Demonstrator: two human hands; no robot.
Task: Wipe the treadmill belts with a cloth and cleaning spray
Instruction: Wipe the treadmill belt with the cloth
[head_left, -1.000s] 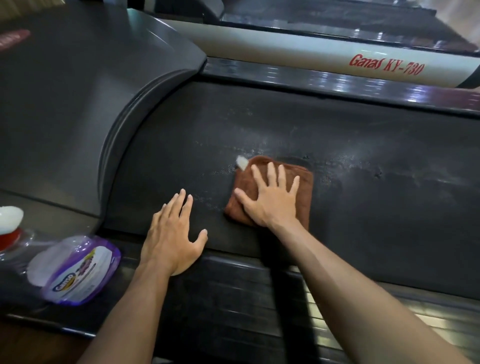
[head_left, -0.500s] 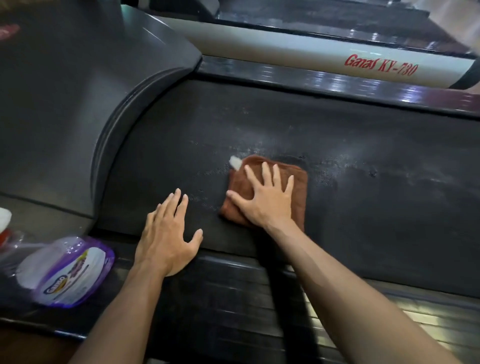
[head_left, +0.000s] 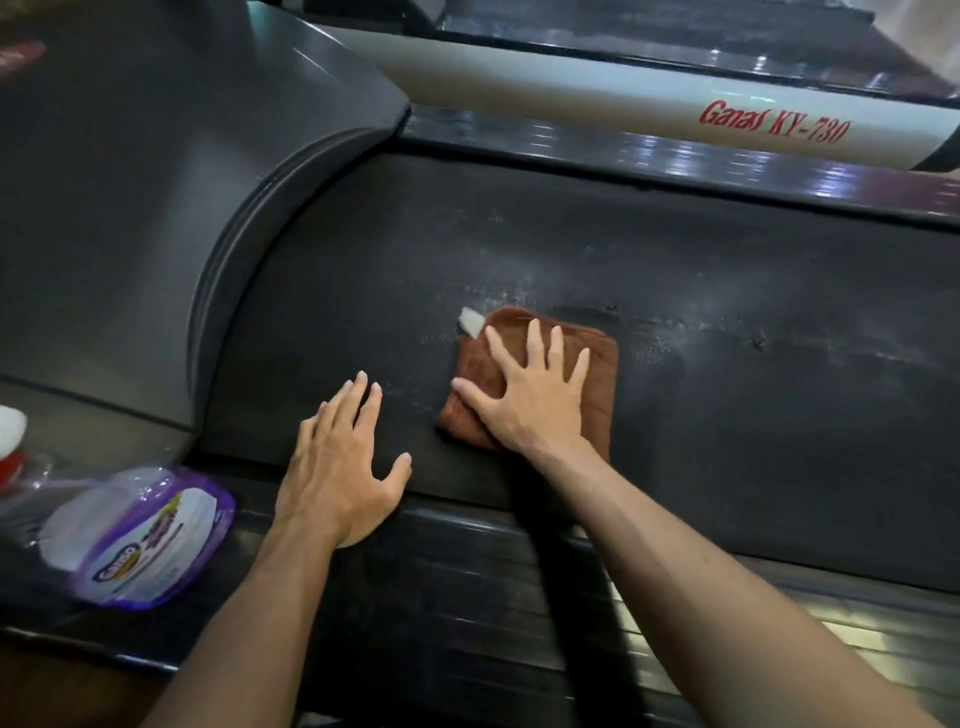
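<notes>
Two flat hands (head_left: 530, 395), one on cloth (head_left: 605, 364)

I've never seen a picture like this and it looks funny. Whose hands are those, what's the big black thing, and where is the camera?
The camera sits on a person's head, looking down, so you see their own arms. The big black thing is a treadmill belt, the moving floor you run on. The right hand presses a brown cloth flat on it to wipe it. The left hand rests flat on the belt's near edge, holding nothing. A cleaning spray bottle with a purple label lies on its side at the left.
</notes>
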